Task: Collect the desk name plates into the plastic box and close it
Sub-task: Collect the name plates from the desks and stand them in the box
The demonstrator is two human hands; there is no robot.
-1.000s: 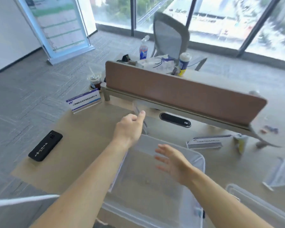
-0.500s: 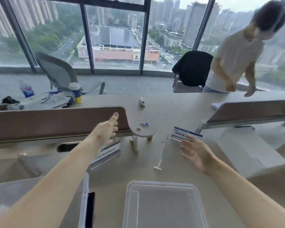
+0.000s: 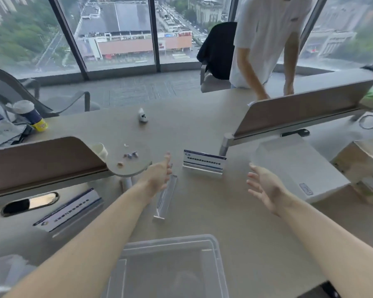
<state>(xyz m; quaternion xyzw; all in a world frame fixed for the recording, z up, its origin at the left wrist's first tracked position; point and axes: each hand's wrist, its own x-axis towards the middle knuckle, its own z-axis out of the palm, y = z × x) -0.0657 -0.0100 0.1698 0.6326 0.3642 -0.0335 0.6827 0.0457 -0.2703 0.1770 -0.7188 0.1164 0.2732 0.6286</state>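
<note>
A clear plastic piece, the box or its lid (image 3: 170,267), lies at the near desk edge between my forearms. Three acrylic name plates are on the desk: one upright with a blue-white card (image 3: 204,163), one seen edge-on (image 3: 166,197) just right of my left hand, one lying at the left (image 3: 68,211). My left hand (image 3: 158,176) reaches forward, fingers apart, holding nothing, over the edge-on plate's far end. My right hand (image 3: 264,186) hovers open right of the upright plate.
Brown divider panels stand at the left (image 3: 41,162) and right (image 3: 299,110). A white box (image 3: 297,168) and a cardboard box (image 3: 364,164) sit at the right. A person in a white shirt (image 3: 265,39) leans on the far desk. A round shelf (image 3: 129,160) holds small bits.
The view has swung right and closer to the desk. Both hands have advanced toward the name plates in the middle; neither has taken hold of anything.
</note>
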